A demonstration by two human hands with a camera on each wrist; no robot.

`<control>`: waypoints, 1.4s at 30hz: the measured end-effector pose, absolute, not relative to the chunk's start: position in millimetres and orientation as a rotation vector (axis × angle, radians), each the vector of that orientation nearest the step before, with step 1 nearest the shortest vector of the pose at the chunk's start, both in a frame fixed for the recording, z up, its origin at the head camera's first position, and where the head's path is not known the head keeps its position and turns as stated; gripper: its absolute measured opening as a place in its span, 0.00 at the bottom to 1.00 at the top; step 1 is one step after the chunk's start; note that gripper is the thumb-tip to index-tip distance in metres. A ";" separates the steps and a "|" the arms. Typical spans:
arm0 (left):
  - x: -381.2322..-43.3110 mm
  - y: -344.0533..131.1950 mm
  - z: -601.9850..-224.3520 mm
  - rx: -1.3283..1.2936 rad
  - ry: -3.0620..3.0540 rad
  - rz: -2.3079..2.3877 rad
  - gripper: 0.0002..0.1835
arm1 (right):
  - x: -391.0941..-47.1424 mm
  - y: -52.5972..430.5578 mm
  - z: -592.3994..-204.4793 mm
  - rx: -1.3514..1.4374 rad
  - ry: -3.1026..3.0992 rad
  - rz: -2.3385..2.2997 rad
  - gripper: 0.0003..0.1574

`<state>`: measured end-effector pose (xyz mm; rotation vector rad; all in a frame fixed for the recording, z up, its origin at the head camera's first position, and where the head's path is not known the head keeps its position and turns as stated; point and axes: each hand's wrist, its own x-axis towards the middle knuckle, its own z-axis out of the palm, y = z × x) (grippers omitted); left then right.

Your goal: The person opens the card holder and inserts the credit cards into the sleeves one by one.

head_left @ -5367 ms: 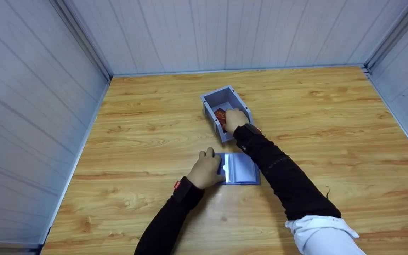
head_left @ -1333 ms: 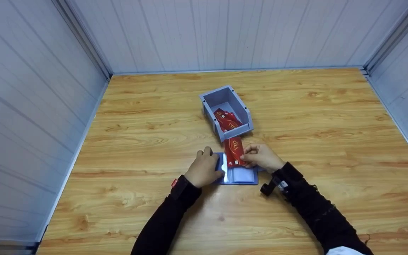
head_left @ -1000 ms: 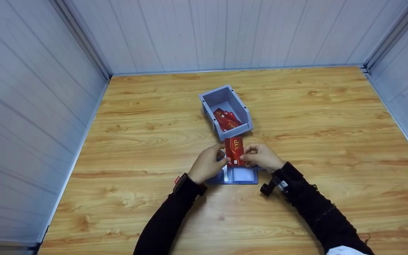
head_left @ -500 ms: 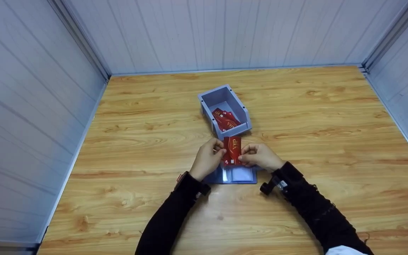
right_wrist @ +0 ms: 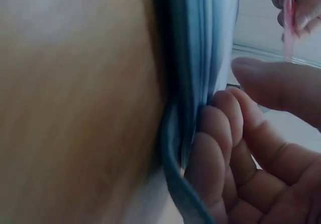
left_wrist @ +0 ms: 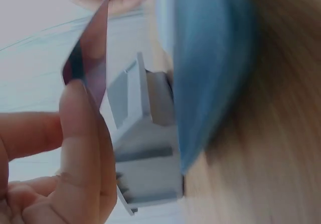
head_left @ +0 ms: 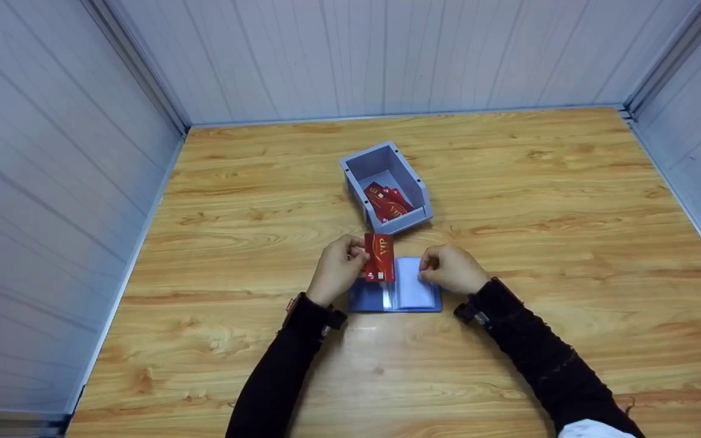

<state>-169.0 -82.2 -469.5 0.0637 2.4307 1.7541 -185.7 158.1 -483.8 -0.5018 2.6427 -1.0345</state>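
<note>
My left hand [head_left: 334,271] pinches a card [head_left: 380,257] between thumb and fingers: a thin, glossy red rectangle with gold VIP lettering, held up off the table over the left part of the holder. The holder [head_left: 367,298] lies spread on the table [head_left: 204,334], a smooth blue cover with a stack of milky, filmy pages [head_left: 412,289] on its right side. My right hand [head_left: 457,269] is at the right edge of those pages, bent fingers touching the layered edges and thumb apart from them; whether it grips a page I cannot tell. On the far side sits a bin [head_left: 412,220], stiff grey plastic with its near side cut low, and more red cards [head_left: 387,204] overlap inside. The table has streaky yellow-brown wood grain; the far wall [head_left: 362,55] is pale, grooved panelling. Black fabric sleeves [head_left: 271,383] cover both my forearms.
</note>
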 end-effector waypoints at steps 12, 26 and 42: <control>-164.2 -80.5 -475.8 0.150 2.450 1.559 0.27 | -183.5 160.1 -477.4 -0.574 2.752 -0.791 0.07; -161.1 -72.8 -480.4 0.207 2.484 1.493 0.24 | -190.7 167.5 -482.0 -0.505 2.589 -0.907 0.07; -160.2 -71.7 -478.5 0.157 2.531 1.380 0.19 | -192.0 170.8 -483.2 -0.501 2.579 -0.934 0.06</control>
